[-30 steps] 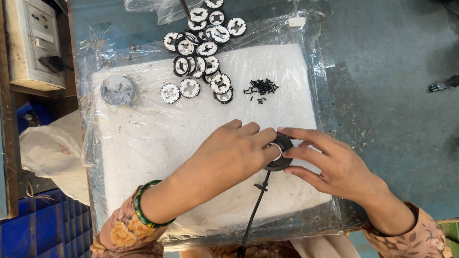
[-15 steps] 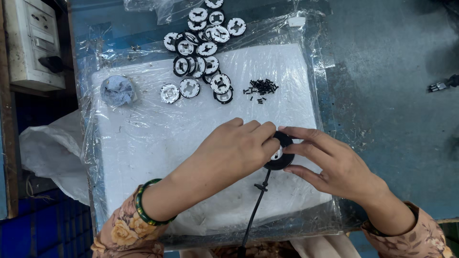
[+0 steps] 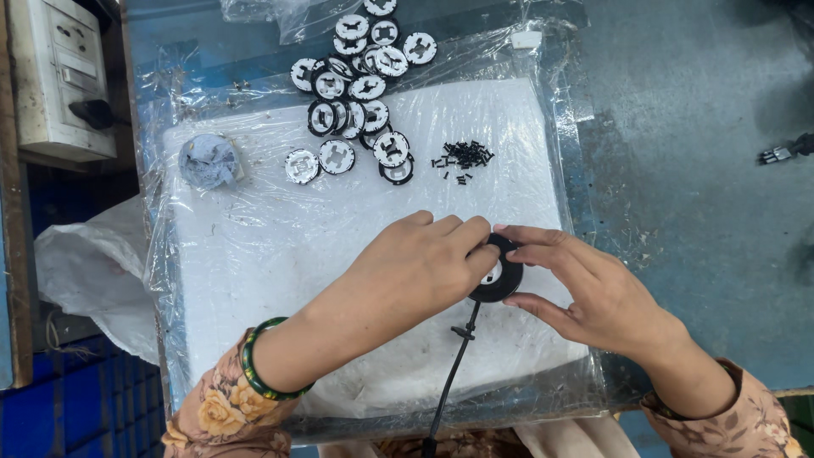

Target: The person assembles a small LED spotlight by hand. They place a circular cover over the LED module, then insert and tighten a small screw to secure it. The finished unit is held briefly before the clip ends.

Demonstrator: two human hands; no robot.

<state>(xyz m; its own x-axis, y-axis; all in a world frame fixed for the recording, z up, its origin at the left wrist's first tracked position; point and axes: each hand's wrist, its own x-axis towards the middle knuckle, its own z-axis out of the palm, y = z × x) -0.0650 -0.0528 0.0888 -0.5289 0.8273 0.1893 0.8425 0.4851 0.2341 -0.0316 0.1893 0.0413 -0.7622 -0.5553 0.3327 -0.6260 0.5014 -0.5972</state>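
Observation:
Both hands meet over a small round black part (image 3: 498, 284) with a white centre, on a plastic-wrapped white foam pad (image 3: 280, 246). My left hand (image 3: 415, 271) covers its left side, fingertips pressing on the top. From the right, my right hand (image 3: 585, 288) pinches the rim between thumb and fingers. A thin black cable (image 3: 454, 365) runs from the part down toward me. At the pad's far edge lie several black-and-white round discs (image 3: 356, 93) in a loose pile, with a small heap of tiny black screws (image 3: 462, 157) to their right.
A crumpled grey wad (image 3: 208, 161) sits at the pad's far left. A white switch box (image 3: 59, 76) stands at the upper left. White plastic bag (image 3: 80, 263) hangs left of the pad. Blue-grey tabletop (image 3: 695, 127) extends right, with a small black connector (image 3: 780, 153) near the edge.
The hands stay in place on the round black part; only the fingertips have shifted slightly on it. Nothing else has moved.

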